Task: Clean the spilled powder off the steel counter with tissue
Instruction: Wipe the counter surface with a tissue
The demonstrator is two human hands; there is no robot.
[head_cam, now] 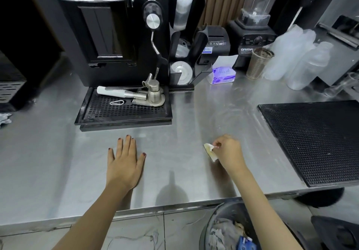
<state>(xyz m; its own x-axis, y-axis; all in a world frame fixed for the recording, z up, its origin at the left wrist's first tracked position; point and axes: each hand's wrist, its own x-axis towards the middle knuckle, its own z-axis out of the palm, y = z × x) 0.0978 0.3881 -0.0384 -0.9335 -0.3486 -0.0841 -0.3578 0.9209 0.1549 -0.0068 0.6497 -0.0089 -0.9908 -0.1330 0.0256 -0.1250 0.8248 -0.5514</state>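
Observation:
My right hand (229, 152) pinches a small folded white tissue (210, 150), yellowed on top, and holds it against the steel counter (58, 152) right of centre. My left hand (125, 160) lies flat on the counter with its fingers spread and nothing in it, about a forearm's length left of the tissue. Faint white powder streaks (223, 117) show on the steel behind the tissue, toward the black mat. A purple and white tissue box (223, 75) stands at the back of the counter, one sheet sticking up.
A black coffee machine with a drip tray (124, 111) and steel parts stands at the back left. A black rubber mat (314, 141) lies at the right. Blender, steel cup (257, 63) and stacked plastic cups (297, 57) crowd the back right. A waste bin (229, 230) sits below the counter's front edge.

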